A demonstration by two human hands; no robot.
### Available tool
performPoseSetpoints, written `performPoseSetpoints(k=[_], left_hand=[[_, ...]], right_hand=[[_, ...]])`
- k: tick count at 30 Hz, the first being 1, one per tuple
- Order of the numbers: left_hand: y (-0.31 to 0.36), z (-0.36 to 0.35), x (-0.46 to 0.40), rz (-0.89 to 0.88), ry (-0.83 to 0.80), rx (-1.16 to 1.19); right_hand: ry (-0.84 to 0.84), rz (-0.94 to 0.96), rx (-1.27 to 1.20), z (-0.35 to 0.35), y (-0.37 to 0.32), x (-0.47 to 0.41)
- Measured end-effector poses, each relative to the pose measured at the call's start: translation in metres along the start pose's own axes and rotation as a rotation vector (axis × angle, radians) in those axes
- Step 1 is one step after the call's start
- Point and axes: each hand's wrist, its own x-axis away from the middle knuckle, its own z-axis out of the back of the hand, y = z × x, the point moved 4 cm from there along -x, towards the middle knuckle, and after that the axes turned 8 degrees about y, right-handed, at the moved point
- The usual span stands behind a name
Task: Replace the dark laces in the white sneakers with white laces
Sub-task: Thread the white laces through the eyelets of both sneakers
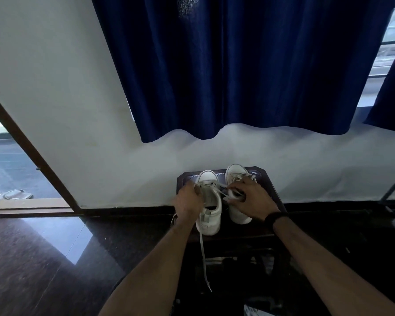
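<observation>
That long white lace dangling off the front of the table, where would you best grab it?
Take the hanging white lace at its straight middle stretch, pinching from the side across its flat width. It hangs free below the left sneaker, clear of the dark table, so nothing blocks the grip there.

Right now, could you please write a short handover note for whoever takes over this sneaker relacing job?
Left hand grips a white lace at the left sneaker; its loose end hangs off the small dark table.
Right hand pinches lace at the right sneaker.
Done: white lace shows on both sneakers.
Left: finish threading. A dark strand seems to lie between the sneakers; check it.
</observation>
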Motion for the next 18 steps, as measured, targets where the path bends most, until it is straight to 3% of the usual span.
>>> performPoseSetpoints(k=[2,4,7,10,14,18], left_hand=[[0.001,-0.001,0.0,0.003,-0.004,0.005],[0.0,-0.001,0.001,0.005,-0.001,0.005],[0.001,0.001,0.002,0.005,-0.005,-0.001],[0.002,0.003,0.003,0.012,-0.008,0.008],[0.0,0.001,0.002,0.033,-0.014,-0.002],[0.0,-0.001,0.004,0.039,-0.02,0.018]], right_hand=[[0.048,-0.037,0.0,-0.002,-0.005,-0.003],[0.112,-0.04,0.188,-0.002,-0.015,-0.01],[-0.047,-0.02,0.56,-0.006,-0.028,-0.029],[-0.119,-0.035,0.649,-0.006,-0.037,-0.045],[-0.17,-0.309,0.286,-0.003,-0.035,-0.047],[-0.226,-0.356,-0.128,0.008,-0.046,-0.038]])
